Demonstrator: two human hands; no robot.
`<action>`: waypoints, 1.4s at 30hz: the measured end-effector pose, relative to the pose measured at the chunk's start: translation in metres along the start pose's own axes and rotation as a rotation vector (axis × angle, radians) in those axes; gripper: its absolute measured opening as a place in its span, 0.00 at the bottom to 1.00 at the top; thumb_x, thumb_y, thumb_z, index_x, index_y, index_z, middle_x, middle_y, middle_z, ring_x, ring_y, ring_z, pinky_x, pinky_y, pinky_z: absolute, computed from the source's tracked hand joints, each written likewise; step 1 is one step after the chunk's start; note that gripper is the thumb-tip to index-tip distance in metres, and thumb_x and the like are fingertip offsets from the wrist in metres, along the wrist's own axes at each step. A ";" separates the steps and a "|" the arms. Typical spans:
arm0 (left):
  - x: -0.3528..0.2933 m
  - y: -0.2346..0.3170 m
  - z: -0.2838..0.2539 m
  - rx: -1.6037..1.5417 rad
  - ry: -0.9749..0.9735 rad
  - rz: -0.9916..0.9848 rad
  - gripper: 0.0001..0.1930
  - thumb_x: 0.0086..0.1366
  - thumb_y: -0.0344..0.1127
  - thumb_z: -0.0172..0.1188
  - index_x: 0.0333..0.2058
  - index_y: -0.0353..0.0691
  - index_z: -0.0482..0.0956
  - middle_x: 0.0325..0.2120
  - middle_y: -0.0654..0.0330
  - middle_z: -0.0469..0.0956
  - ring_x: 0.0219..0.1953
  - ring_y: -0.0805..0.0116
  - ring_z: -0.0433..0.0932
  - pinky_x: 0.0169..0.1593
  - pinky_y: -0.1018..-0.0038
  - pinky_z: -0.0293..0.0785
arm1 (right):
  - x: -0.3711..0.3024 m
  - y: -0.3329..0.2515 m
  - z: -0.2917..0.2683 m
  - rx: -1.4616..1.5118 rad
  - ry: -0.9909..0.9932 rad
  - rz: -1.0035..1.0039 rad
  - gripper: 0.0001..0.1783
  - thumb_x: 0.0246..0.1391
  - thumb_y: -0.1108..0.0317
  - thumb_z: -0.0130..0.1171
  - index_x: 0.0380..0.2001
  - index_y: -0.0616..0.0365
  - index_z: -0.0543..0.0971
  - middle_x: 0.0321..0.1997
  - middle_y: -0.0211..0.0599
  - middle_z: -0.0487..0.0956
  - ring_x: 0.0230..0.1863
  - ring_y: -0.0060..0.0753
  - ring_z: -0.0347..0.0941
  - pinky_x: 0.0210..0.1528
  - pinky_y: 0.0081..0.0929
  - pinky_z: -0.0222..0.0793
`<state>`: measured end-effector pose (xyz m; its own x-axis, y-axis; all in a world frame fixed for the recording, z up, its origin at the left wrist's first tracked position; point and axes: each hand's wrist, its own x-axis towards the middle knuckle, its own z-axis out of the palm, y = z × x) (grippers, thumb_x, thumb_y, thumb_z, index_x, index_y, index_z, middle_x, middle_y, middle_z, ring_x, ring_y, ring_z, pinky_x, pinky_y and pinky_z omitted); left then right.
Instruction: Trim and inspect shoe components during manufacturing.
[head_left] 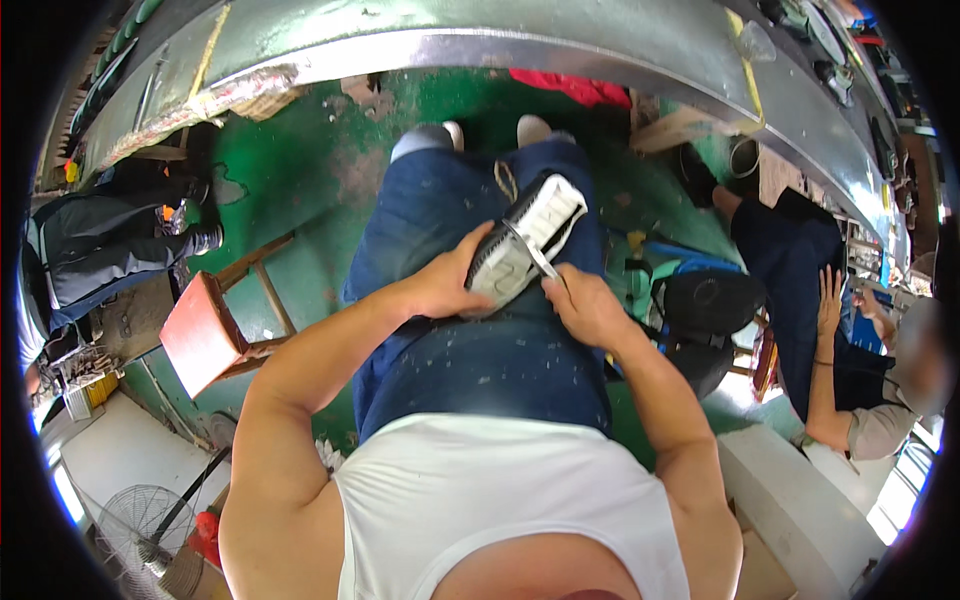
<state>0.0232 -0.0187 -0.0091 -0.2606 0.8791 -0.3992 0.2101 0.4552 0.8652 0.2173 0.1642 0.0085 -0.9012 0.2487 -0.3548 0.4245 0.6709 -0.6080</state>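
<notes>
Above my lap, my left hand (pixel 445 278) is closed around the near end of what looks like a shoe (pixel 553 214), pale sole facing up and dark along its side. The shoe lies tilted, its far end pointing up and to the right. My right hand (pixel 590 308) grips a thin metal tool (pixel 530 248), like a blade or strip, which crosses the middle of the shoe. Its handle is hidden in my fingers, so I cannot tell its exact kind. Beneath both hands are my dark blue trousers (pixel 480 365), spotted with pale flecks.
A long metal-edged workbench (pixel 480 48) curves across the far side. To my left stands a stool with a reddish seat (pixel 203 330); a wire fan (pixel 135 525) is behind it. Dark bags (pixel 710 300) are at my right. One person (pixel 815 300) sits at the right, another (pixel 110 250) at the left.
</notes>
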 end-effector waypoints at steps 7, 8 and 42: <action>-0.021 0.079 -0.058 0.353 0.100 0.171 0.46 0.50 0.27 0.70 0.67 0.38 0.55 0.48 0.41 0.79 0.49 0.51 0.81 0.54 0.65 0.76 | -0.043 0.027 0.029 0.832 0.297 0.134 0.19 0.70 0.57 0.51 0.48 0.65 0.73 0.34 0.32 0.78 0.33 0.20 0.75 0.37 0.20 0.71; -0.023 0.093 -0.068 0.250 0.193 0.210 0.46 0.48 0.24 0.71 0.66 0.38 0.56 0.47 0.44 0.81 0.48 0.56 0.82 0.52 0.67 0.78 | -0.046 0.027 0.030 0.831 0.295 0.134 0.19 0.70 0.57 0.51 0.48 0.65 0.73 0.34 0.32 0.78 0.33 0.20 0.75 0.37 0.20 0.71; 0.049 0.021 0.010 0.387 0.454 0.202 0.09 0.67 0.35 0.59 0.31 0.36 0.80 0.22 0.45 0.79 0.26 0.43 0.80 0.30 0.57 0.76 | -0.013 0.003 -0.045 0.454 -0.290 0.257 0.16 0.64 0.63 0.54 0.46 0.65 0.74 0.34 0.48 0.80 0.35 0.44 0.78 0.38 0.38 0.73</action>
<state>0.0243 0.0349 -0.0138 -0.5360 0.8442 0.0029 0.6011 0.3792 0.7035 0.2265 0.1944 0.0427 -0.7311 0.1202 -0.6716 0.6784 0.2331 -0.6967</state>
